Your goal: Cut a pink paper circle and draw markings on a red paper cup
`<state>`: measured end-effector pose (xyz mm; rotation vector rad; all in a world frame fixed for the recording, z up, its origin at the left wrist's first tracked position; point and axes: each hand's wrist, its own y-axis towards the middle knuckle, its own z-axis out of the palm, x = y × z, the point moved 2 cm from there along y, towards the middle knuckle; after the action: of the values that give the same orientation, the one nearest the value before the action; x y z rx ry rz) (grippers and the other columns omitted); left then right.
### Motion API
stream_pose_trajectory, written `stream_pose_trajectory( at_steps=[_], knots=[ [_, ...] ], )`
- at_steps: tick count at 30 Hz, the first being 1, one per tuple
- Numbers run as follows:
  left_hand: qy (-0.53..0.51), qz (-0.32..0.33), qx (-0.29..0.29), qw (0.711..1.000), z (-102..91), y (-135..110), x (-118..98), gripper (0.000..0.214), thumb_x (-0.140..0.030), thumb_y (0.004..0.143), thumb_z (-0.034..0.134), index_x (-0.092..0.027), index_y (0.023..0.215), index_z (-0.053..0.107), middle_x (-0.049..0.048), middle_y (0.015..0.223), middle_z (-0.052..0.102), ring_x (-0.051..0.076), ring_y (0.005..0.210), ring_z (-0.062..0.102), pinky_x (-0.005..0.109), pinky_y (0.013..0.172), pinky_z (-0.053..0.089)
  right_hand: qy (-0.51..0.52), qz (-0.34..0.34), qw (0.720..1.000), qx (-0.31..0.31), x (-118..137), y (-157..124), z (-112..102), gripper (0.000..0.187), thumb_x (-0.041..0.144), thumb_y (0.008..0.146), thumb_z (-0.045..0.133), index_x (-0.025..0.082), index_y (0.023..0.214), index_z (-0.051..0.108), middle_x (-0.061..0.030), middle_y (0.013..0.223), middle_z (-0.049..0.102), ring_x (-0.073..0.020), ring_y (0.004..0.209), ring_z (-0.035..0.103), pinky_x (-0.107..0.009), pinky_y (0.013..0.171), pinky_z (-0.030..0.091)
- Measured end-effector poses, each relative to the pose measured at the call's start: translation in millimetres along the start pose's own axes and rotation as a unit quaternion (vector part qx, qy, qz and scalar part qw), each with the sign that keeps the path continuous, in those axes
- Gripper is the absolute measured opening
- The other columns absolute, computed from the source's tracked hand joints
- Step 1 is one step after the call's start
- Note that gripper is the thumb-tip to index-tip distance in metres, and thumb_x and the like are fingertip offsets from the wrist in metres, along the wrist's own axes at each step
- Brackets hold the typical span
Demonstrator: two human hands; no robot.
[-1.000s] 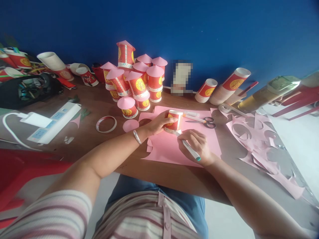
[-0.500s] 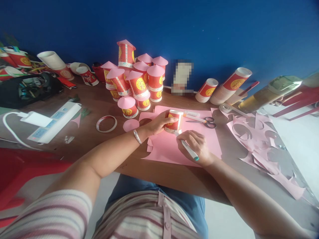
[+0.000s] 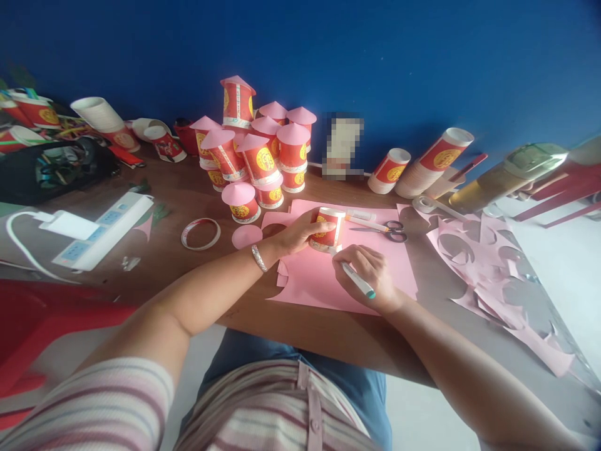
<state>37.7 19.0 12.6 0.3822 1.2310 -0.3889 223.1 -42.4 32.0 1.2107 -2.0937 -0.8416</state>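
Observation:
My left hand (image 3: 300, 235) is closed round a red paper cup (image 3: 325, 233) with a yellow emblem and a white strip down its side. In my right hand (image 3: 369, 269) is a white marker (image 3: 357, 282) with a green end, its tip at the lower part of the cup. Under both hands lies a stack of pink paper sheets (image 3: 305, 282). Scissors (image 3: 392, 230) with dark handles rest on the sheets just beyond my right hand. A pink paper disc (image 3: 246, 236) sits left of my left wrist.
Red cups with pink cone tops (image 3: 256, 156) stand piled by the blue wall. To the left are a tape roll (image 3: 201, 233) and a power strip (image 3: 104, 230). Pink paper scraps (image 3: 493, 269), stacked cups (image 3: 434, 160) and a bottle (image 3: 507, 175) are at right.
Almost nothing differs. The marker and my right hand have shifted very slightly at the cup's lower part, while my left hand keeps its hold on the cup.

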Motion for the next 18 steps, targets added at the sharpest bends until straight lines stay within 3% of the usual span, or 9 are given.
stream_pose_trajectory(
  at_steps=[11, 18],
  knots=[
    [-0.004, -0.017, -0.024, 1.0, 5.3, -4.5, -6.6, 0.042, -0.044, 0.079, 0.086, -0.016, 0.101, 0.063, 0.0027, 0.092, 0.066, 0.015, 0.083, 0.06, 0.028, 0.075, 0.05, 0.066, 0.072, 0.995, 0.014, -0.8, -2.9, 1.8, 0.016, 0.01, 0.098, 0.058, 0.025, 0.091, 0.056, 0.0035, 0.074, 0.069, -0.0124, 0.059, 0.062, -0.026, 0.057, 0.044],
    [-0.014, -0.004, 0.001, 1.0, 2.2, -0.3, -2.6, 0.039, -0.046, 0.082, 0.086, -0.015, 0.09, 0.062, -0.0006, 0.08, 0.059, 0.011, 0.073, 0.052, 0.025, 0.068, 0.045, 0.023, 0.021, 1.0, 0.003, 1.0, -1.7, 2.1, 0.02, 0.006, 0.096, 0.059, 0.025, 0.092, 0.055, 0.0041, 0.072, 0.065, -0.0123, 0.059, 0.058, -0.026, 0.061, 0.046]
  ],
)
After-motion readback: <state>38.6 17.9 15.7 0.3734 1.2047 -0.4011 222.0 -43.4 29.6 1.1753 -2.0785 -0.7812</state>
